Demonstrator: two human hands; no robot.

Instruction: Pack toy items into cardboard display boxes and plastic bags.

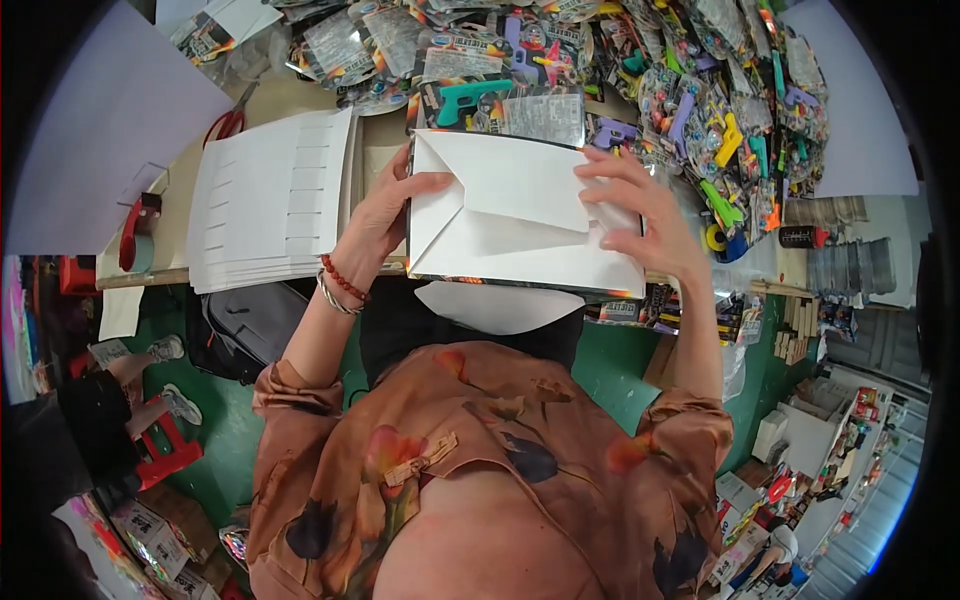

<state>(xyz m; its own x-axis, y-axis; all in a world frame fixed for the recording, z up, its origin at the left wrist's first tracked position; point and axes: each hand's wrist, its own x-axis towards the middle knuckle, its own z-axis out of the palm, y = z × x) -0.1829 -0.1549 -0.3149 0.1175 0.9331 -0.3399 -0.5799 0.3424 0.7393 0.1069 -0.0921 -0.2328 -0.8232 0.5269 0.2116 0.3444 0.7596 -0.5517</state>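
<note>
In front of me is a shallow cardboard box [530, 183], white inside with dark, flame-coloured print along its outer edges. Its left corner has diagonal folds, and a white flap stands partly raised across the inside. My left hand [385, 205] grips the left side, thumb over the inner corner and fingers behind the wall. At the right end, my right hand [645, 215] is bent around the edge, its fingers on the end flap and far rim. Left of the box lies a stack of flat white slit card sheets [270, 195].
Toy-gun blister packs [690, 110] are heaped at the back and right. Red-handled scissors [230, 118] and a red tape dispenser [140, 230] lie at the left. A tape roll [716, 238] sits to the right. A dark bag [250, 330] is below the table, and a person's leg [130, 370] shows.
</note>
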